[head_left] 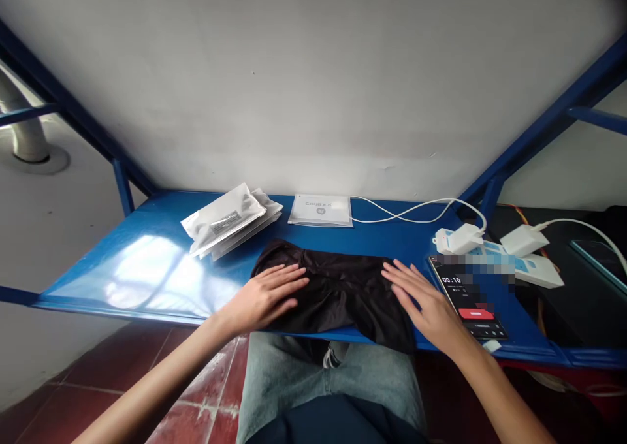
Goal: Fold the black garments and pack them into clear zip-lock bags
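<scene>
A black garment (343, 287) lies spread on the blue table (147, 261), its lower edge hanging over the front rim. My left hand (267, 295) rests flat on the garment's left part, fingers spread. My right hand (421, 300) lies flat on its right part, fingers apart and pointing left. Neither hand grips anything.
A stack of clear plastic bags (230, 221) sits at the back left. A white packet (321, 209) lies at the back centre with a white cable (416, 209) beside it. A phone (467, 297) showing a timer lies right of my hand, near white chargers (490, 241).
</scene>
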Tool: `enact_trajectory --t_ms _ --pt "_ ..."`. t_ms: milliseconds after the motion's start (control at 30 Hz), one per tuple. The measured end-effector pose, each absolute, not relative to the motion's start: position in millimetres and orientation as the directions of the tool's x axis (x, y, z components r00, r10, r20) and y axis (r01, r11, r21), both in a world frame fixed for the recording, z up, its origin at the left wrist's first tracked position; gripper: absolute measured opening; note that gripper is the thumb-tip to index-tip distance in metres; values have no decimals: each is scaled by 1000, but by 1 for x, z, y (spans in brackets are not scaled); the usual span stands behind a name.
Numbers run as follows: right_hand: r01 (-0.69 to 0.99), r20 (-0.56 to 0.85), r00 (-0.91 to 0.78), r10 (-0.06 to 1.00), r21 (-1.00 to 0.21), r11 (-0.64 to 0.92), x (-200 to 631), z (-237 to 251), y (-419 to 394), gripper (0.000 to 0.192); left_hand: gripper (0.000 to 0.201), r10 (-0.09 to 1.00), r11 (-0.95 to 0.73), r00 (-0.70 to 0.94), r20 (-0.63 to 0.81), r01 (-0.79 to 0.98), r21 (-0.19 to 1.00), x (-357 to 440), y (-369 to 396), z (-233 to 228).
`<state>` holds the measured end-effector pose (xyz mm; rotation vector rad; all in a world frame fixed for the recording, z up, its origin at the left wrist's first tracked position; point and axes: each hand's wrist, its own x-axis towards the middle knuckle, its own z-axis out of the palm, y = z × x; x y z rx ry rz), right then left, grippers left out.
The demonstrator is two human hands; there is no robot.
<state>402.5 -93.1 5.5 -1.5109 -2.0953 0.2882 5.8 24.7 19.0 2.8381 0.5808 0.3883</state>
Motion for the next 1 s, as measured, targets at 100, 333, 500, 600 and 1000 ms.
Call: enact_trajectory --t_ms 100,333,500,600,1000 --pt "800 144 -474 869 -340 493 403 10 -118 82 96 363 -922 927 92 343 179 -12 -3 15" --pt "788 91 -564 821 -236 568 427 -10 -147 80 59 371 -915 928 35 359 182 -49 -19 3" --pt "814 93 -338 937 -470 340 428 -9 -148 44 40 581 -741 789 197 414 529 -52 -10 3" --pt "793 110 15 994 -607 55 415 -9 -136 31 33 825 -493 550 129 589 641 -39 -1 4" --pt "916 452 265 852 -394 -76 376 6 -97 34 55 954 -229 175 245 950 213 4 3 5"
